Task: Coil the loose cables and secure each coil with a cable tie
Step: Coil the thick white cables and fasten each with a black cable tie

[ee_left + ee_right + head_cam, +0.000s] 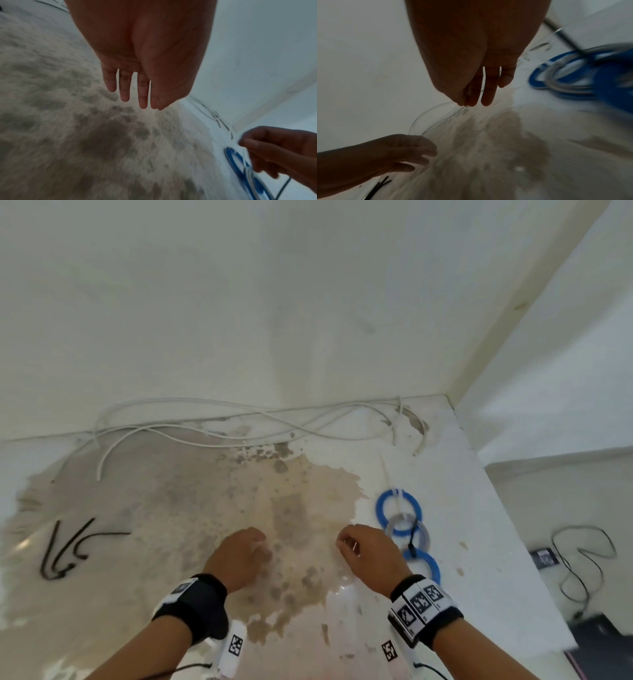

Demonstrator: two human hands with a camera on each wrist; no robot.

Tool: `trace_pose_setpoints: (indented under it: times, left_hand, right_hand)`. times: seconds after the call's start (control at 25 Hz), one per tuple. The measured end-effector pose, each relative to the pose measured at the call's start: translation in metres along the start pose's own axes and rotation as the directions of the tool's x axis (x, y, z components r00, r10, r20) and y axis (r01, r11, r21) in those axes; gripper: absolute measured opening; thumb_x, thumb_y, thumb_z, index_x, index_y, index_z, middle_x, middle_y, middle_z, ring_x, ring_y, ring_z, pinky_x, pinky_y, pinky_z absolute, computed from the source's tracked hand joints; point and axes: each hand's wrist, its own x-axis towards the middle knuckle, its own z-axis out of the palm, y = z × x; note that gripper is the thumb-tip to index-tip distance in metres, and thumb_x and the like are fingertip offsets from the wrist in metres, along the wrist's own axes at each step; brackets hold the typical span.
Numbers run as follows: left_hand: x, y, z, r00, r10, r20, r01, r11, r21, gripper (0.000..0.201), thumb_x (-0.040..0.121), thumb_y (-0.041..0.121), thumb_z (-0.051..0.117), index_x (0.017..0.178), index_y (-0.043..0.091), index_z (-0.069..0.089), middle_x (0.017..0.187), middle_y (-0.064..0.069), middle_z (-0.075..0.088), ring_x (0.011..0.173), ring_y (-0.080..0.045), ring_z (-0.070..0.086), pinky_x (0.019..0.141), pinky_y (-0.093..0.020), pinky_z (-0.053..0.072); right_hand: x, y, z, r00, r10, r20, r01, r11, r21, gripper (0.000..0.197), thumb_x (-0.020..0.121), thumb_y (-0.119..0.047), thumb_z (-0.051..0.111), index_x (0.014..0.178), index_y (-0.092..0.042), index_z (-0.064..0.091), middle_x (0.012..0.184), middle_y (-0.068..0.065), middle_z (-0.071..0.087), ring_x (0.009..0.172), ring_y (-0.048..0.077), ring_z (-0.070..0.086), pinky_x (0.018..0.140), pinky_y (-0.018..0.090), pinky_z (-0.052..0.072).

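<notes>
Right hand (368,556) over the worn table top (164,508), thumb and forefinger pressed together on one end of a thin clear plastic cable tie (426,119); remaining fingers (489,92) hang straight down. The tie bows out in a loop from that pinch toward the left hand (239,559). In the right wrist view the tie's other end reaches the left thumb and forefinger, which look closed on it; in the left wrist view the fingers (125,89) hang straight and the tie is not visible. Left grip: cannot tell for certain. Both hands sit near mid-table, apart, with the tie spanning between them.

Just right of the right hand: far blue coiled cable (399,510), a grey coiled cable (406,529) overlapping it, and a near blue coiled cable (426,565) partly behind the right wrist. A pale tie crosses the far blue coil; a dark tie (412,539) sits on the grey one.

Along the back wall, well away: a long white loose cable (239,421) sprawled in loose curves, uncoiled.

Far left of the table: a bundle of black cable ties (65,549), fanned out.

Off the table at right, on the floor: a thin dark wire (579,559).
</notes>
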Motion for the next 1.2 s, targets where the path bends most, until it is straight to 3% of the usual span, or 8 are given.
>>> trace_pose_setpoints:
  times: [0.16,0.24,0.48,0.76,0.92,1.04,1.12,1.2]
  left_hand:
    - [0.002,-0.014,-0.030,0.995,-0.076,-0.060,0.063,0.977,-0.204,0.023,0.104,0.033,0.048,0.121,0.026,0.061,0.121,0.002,0.066,0.104,-0.016,0.063,0.086,-0.026,0.047]
    - [0.007,-0.031,-0.043,0.994,-0.095,-0.063,0.075,0.961,-0.266,0.021,0.104,0.034,0.047,0.117,0.029,0.062,0.115,0.004,0.068,0.099,-0.014,0.064,0.083,-0.027,0.050]
    - [0.028,-0.081,-0.081,0.995,-0.071,-0.075,0.039,0.930,-0.366,0.015,0.104,0.034,0.047,0.108,0.034,0.062,0.106,0.009,0.069,0.091,-0.008,0.066,0.081,-0.027,0.053]
    - [0.056,-0.123,-0.122,0.976,-0.095,-0.195,-0.016,0.864,-0.503,0.013,0.100,0.031,0.053,0.103,0.033,0.065,0.098,0.012,0.071,0.087,-0.002,0.065,0.079,-0.024,0.052]
    - [0.058,-0.140,-0.141,0.952,-0.136,-0.275,-0.058,0.799,-0.598,0.019,0.100,0.022,0.051,0.099,0.037,0.064,0.097,0.013,0.074,0.087,-0.001,0.067,0.079,-0.024,0.054]
    - [0.048,-0.149,-0.149,0.947,-0.165,-0.275,-0.048,0.774,-0.631,0.018,0.102,0.021,0.049,0.108,0.033,0.062,0.101,0.014,0.073,0.087,0.000,0.066,0.073,-0.018,0.053]
    - [0.043,-0.156,-0.152,0.935,-0.197,-0.296,-0.045,0.761,-0.647,0.017,0.102,0.025,0.050,0.113,0.031,0.060,0.103,0.013,0.073,0.087,0.003,0.066,0.071,-0.014,0.050]
    - [0.042,-0.159,-0.157,0.916,-0.226,-0.330,-0.046,0.760,-0.648,0.017,0.102,0.028,0.052,0.117,0.030,0.058,0.105,0.011,0.072,0.088,0.005,0.065,0.073,-0.014,0.049]
  right_hand:
    - [0.080,-0.058,0.014,0.985,-0.085,0.151,0.090,0.996,-0.028,0.015,0.100,-0.035,0.055,0.099,-0.027,0.068,0.092,-0.013,0.068,0.082,0.008,0.062,0.077,0.031,0.056]
    - [0.122,-0.081,0.021,0.982,-0.054,0.183,0.063,0.997,-0.044,0.015,0.100,-0.035,0.054,0.099,-0.028,0.068,0.096,-0.011,0.069,0.086,0.012,0.064,0.080,0.035,0.057]
    - [0.249,-0.120,0.018,0.996,0.082,-0.037,-0.087,0.983,-0.159,0.029,0.101,-0.030,0.051,0.126,-0.021,0.062,0.125,0.005,0.065,0.114,0.028,0.061,0.095,0.037,0.051]
    - [0.354,-0.237,0.055,0.967,-0.251,-0.036,0.230,0.929,-0.291,0.042,0.099,-0.034,0.054,0.141,-0.033,0.052,0.107,-0.003,0.067,0.098,0.023,0.065,0.083,0.039,0.055]
    - [0.383,-0.280,0.082,0.955,-0.295,-0.038,0.255,0.878,-0.405,0.023,0.099,-0.039,0.055,0.119,-0.030,0.064,0.103,-0.003,0.073,0.095,0.025,0.069,0.075,0.033,0.052]
    - [0.390,-0.286,0.087,0.952,-0.296,-0.076,0.219,0.835,-0.505,0.020,0.099,-0.037,0.052,0.100,-0.024,0.067,0.096,0.001,0.074,0.086,0.030,0.069,0.065,0.030,0.042]
    - [0.390,-0.284,0.085,0.939,-0.328,-0.099,0.229,0.816,-0.531,0.018,0.098,-0.035,0.053,0.095,-0.023,0.066,0.085,0.001,0.074,0.076,0.033,0.069,0.061,0.029,0.040]
    - [0.386,-0.280,0.077,0.886,-0.433,-0.162,0.289,0.793,-0.537,0.010,0.092,-0.028,0.065,0.086,-0.020,0.065,0.065,0.001,0.067,0.054,0.032,0.063,0.052,0.026,0.037]
